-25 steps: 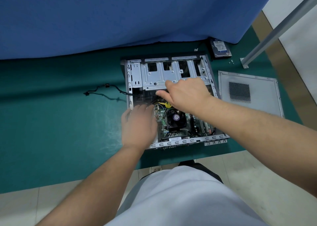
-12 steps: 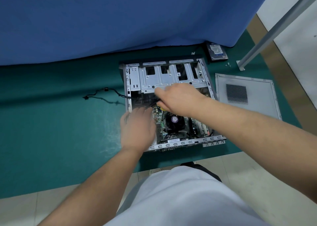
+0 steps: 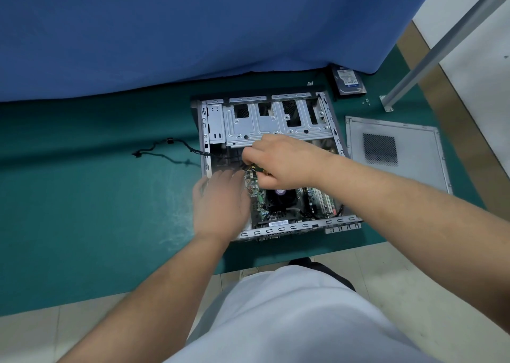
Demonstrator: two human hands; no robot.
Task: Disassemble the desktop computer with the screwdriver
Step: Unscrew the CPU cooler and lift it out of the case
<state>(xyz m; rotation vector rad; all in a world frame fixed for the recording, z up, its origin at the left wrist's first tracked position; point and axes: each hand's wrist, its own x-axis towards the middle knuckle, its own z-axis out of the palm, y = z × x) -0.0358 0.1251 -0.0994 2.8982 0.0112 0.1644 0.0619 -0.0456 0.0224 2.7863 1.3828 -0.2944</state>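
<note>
The open computer case (image 3: 271, 166) lies on its side on the green tabletop (image 3: 82, 197), with the side panel (image 3: 397, 153) just beside it. The right hand (image 3: 281, 164) reaches inside with the grip curled, pinching something yellow and dark; I cannot tell exactly what. The left hand (image 3: 220, 200) rests with fingers spread on the case edge. The steel frame looks stiff and heavy; the motherboard (image 3: 287, 200) seems fragile, so better hold the frame.

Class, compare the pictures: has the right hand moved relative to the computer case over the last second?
Yes. The right hand has shifted left and nearer, off the drive cage, toward the case's left wall.
</note>
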